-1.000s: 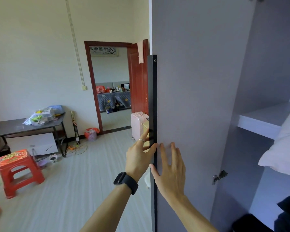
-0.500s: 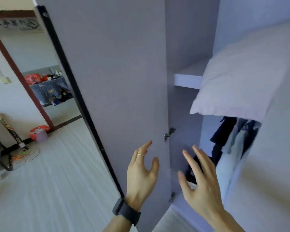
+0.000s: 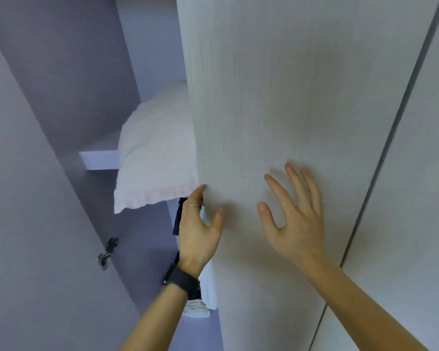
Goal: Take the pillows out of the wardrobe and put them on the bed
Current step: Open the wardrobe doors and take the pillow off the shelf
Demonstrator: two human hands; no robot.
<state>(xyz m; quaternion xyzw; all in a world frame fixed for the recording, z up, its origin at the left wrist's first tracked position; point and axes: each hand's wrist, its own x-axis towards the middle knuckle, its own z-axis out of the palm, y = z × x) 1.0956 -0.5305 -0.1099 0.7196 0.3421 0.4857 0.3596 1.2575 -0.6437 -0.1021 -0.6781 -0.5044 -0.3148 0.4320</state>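
Note:
A white pillow (image 3: 155,158) lies on a shelf (image 3: 99,159) inside the wardrobe, its front end hanging over the shelf edge and its right part hidden by a closed pale wood-grain door (image 3: 276,97). My left hand (image 3: 199,231), with a ring and a black wristband, curls its fingers around that door's left edge just below the pillow. My right hand (image 3: 294,216) is spread open against the door's front, holding nothing.
The opened left door (image 3: 23,224) stands at the left with a metal hinge (image 3: 108,250). Dark and white clothes (image 3: 203,295) hang below the shelf behind my left wrist. Another closed door panel (image 3: 416,173) fills the right side.
The view has swung right from the opened left door to the second door. My left hand has moved to that door's edge and my right hand onto its front.

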